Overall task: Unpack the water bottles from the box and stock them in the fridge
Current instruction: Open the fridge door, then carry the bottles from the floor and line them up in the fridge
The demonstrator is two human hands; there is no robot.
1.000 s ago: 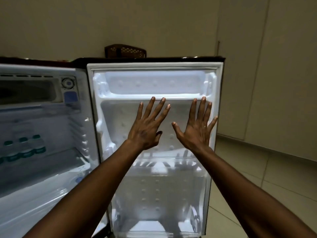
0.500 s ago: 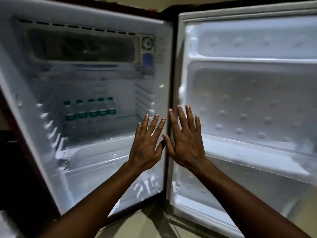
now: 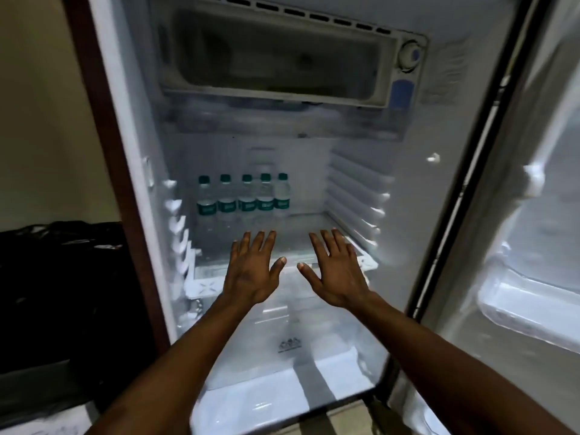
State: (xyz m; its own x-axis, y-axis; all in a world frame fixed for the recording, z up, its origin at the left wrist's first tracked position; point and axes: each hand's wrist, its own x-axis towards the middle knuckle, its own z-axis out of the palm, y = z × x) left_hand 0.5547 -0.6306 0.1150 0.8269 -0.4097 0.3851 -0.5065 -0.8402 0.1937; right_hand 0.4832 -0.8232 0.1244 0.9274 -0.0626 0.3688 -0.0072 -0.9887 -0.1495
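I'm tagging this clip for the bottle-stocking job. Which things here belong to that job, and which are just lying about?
Part of the job:
water bottles, five in a row at the shelf's back
fridge, door open
left hand and right hand, both empty, fingers spread

Just lying about:
black bag left of the fridge

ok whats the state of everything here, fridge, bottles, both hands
fridge door: open
water bottles: five, upright, capped, in a row on the shelf
shelf: in place, bare at right
freezer box: looks empty
left hand: open, holds nothing
right hand: open, holds nothing
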